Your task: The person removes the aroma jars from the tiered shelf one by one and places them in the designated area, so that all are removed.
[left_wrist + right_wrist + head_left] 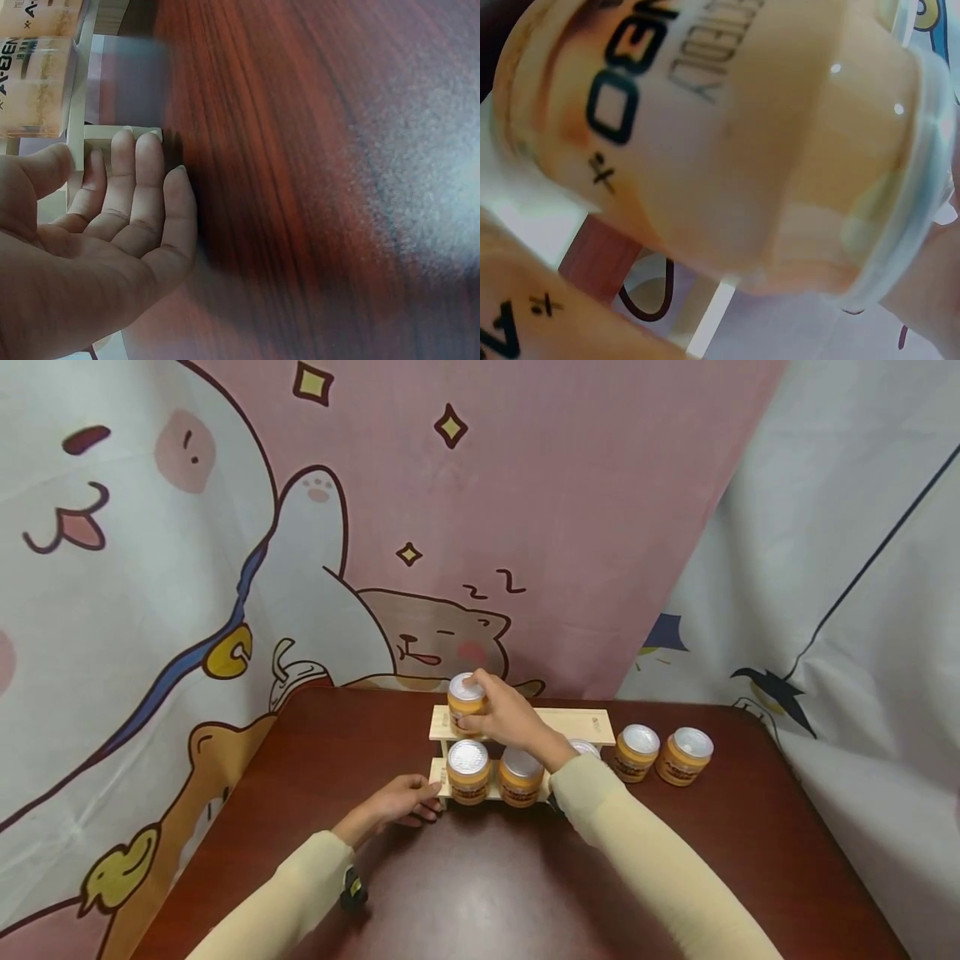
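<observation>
My right hand (506, 710) grips a jar (467, 693) with a silvery lid and orange label, at the left end of the upper shelf of a two-tier wooden rack (573, 724). In the right wrist view this jar (727, 150) fills most of the picture; whether its base touches the shelf cannot be told. My left hand (405, 799) pinches the left end of the lower shelf, thumb above and fingers below, as the left wrist view shows. On the lower shelf stand a left jar (468, 770), a middle jar (521, 775) and a third jar (585, 747), mostly hidden by my right forearm.
Two similar jars, one (637, 752) beside the rack and another (684, 756) farther right, stand on the dark reddish wooden table (465, 893). Behind the table hangs a cartoon-printed cloth (585, 527).
</observation>
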A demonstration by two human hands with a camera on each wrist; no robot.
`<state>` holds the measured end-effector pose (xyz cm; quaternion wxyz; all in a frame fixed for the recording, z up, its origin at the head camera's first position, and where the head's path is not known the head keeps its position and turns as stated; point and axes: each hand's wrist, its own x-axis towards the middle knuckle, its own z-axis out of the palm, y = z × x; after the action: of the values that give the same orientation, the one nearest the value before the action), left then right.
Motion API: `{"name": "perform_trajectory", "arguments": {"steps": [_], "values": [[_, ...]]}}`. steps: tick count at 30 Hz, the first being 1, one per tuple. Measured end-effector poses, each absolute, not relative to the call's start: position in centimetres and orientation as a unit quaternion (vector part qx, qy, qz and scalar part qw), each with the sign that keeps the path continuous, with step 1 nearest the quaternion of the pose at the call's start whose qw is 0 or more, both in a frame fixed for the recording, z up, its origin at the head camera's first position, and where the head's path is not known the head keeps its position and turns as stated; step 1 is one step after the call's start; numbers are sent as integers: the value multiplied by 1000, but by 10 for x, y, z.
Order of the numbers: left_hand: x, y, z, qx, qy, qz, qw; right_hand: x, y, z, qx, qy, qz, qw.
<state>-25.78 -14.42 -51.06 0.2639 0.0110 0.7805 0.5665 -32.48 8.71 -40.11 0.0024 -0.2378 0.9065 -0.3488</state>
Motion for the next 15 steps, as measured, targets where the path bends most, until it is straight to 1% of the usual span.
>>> {"name": "perform_trajectory", "arguments": {"steps": [5,11,15], "values": [[-259,-143,-512,11,780,568,262,-326,88,-401,-233,900,-369,-5],[-257,-141,-514,10,785,564,257,-328,89,-405,-229,898,-376,-27],[-256,-143,-512,12,784,565,256,-326,90,-400,-235,894,-380,-40]]}}
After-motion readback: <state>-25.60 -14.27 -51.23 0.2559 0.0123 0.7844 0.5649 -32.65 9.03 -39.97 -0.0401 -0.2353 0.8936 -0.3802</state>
